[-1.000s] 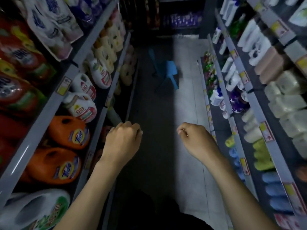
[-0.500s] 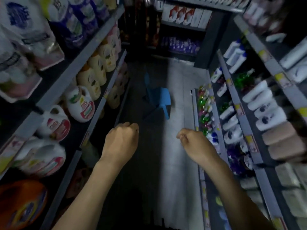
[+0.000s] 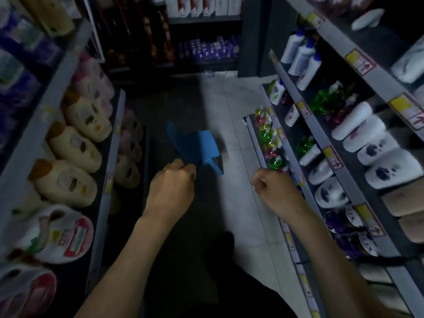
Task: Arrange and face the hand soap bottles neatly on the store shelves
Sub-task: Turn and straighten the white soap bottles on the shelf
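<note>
The soap bottles stand on the low shelf just right of the blue stool. The left hand and right hand are curled up, holding nothing. The bottles are probably light and slippery. Grab the fat middle, not the thin pump.

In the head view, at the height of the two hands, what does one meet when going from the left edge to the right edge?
beige jugs on the left shelf → left hand → right hand → white bottles on the right shelf
</note>
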A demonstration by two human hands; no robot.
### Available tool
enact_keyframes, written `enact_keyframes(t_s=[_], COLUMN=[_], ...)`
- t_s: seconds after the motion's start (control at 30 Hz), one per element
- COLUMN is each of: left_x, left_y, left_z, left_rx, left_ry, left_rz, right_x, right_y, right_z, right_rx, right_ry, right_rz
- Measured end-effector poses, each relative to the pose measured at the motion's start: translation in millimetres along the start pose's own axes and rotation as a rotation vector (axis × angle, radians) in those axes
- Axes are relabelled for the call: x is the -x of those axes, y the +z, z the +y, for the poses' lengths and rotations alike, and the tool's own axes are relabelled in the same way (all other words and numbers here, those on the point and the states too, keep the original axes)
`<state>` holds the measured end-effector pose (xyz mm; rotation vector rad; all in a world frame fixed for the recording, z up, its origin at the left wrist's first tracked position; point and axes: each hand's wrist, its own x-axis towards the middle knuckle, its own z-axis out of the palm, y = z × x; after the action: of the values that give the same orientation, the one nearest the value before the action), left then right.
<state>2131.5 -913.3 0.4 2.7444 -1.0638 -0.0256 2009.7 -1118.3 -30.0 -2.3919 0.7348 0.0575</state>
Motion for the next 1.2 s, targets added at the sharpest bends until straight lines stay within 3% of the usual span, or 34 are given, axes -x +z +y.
enact_keyframes(t_s=[0.33, 0.6, 0.9, 1.03, 1.2], left_x=[-201, -347, -527, -583, -634], left_y=[-1, 29, 47, 57, 73], left_z=[1, 7, 45, 87, 136], left_rx=[-0.018, 0.017, -0.010, 0.016, 0.060], left_ry=[0.097, 0.192, 0.673, 0.826, 0.938], left_rz=[-0.028, -0.132, -0.201, -0.142, -0.073], right_x=[-180, -283, -367, -383, -412], right_y=[-53, -92, -151, -170, -192], right_z=[-11, 3, 0, 19, 62], right_rx=[-0.083, -0.009, -0.016, -0.052, -0.063], right_ry=[0.012, 0.214, 0.521, 0.643, 0.670], right_rz=[0.031, 0.034, 0.211, 0.266, 0.301])
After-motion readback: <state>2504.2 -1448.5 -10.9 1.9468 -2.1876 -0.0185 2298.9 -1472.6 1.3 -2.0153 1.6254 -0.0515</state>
